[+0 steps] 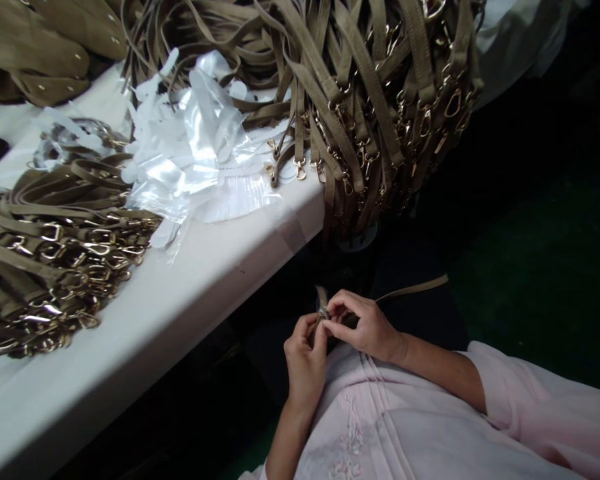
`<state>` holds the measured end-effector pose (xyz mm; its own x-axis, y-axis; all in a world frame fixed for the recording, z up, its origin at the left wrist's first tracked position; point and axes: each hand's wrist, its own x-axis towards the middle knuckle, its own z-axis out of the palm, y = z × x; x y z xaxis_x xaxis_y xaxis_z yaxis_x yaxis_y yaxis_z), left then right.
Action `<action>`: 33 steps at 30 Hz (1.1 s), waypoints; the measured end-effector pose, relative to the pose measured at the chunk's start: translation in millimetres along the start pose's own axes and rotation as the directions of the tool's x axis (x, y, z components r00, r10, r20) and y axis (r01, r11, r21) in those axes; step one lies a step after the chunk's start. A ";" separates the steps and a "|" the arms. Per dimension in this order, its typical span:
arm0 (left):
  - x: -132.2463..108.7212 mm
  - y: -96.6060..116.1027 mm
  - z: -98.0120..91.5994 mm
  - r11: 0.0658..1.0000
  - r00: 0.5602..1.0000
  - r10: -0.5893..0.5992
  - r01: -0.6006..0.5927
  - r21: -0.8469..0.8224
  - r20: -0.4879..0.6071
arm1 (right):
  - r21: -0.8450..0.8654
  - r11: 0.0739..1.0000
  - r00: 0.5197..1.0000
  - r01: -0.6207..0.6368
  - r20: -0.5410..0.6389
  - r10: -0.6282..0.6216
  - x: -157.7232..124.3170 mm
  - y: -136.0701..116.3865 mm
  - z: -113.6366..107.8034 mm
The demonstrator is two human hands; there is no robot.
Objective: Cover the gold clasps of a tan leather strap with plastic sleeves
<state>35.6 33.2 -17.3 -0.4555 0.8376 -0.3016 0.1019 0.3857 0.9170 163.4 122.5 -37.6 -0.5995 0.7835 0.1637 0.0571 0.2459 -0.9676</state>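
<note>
Close to my body, both hands are pinched together around a brown strap (414,289). My left hand (304,360) grips it from below, thumb and forefinger closed. From the right, my right hand (369,327) pinches the same strap, its fingertips touching those of the left. A small shiny piece (323,312) sticks up between the fingers; it looks like a metal fitting or clear plastic, I cannot tell which. One end of the strap trails off to the right behind my right hand. My fingers cover much of the part being handled.
On the white table (230,267) lies a pile of brown straps with gold buckles (70,267). Clear plastic bags and white tags (195,147) are heaped beside it. Many straps with gold clasps (370,100) hang over the edge. Brown bags (50,47) lie at the back left.
</note>
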 end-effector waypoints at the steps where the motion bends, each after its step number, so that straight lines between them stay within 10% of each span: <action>1: -0.7 -0.2 0.9 0.999 0.999 0.028 -0.028 0.045 -0.015 | 0.004 0.999 0.999 -0.035 -0.003 0.035 0.4 0.4 0.6; 14: -5.0 -11.0 6.7 0.840 0.960 0.276 -0.265 0.474 0.048 | -0.288 0.955 0.997 0.067 0.043 -0.057 -0.2 3.9 3.2; 20: 2.1 -9.0 1.4 0.999 0.990 -0.033 0.036 -0.021 0.135 | -0.406 0.853 0.941 0.328 0.224 -0.255 -6.7 10.2 1.9; 24: 9.2 -15.1 5.5 0.903 0.967 -0.163 0.227 -0.365 0.197 | -0.355 0.887 0.955 0.294 0.155 -0.254 -6.1 13.9 0.8; 29: 8.0 -17.3 10.5 0.878 0.974 -0.131 0.200 -0.435 0.183 | -0.242 0.963 0.993 0.115 0.042 -0.108 -4.4 12.2 -0.1; 33: 1.7 -15.0 9.5 0.999 0.993 0.012 -0.006 -0.051 0.117 | -0.306 0.937 0.986 0.166 0.059 -0.155 -4.8 11.5 2.1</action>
<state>41.7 32.5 -34.1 -0.3473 0.8818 -0.3192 0.0594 0.3604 0.9309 165.2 120.4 -50.0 -0.6472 0.7008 0.3000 0.1989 0.5351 -0.8211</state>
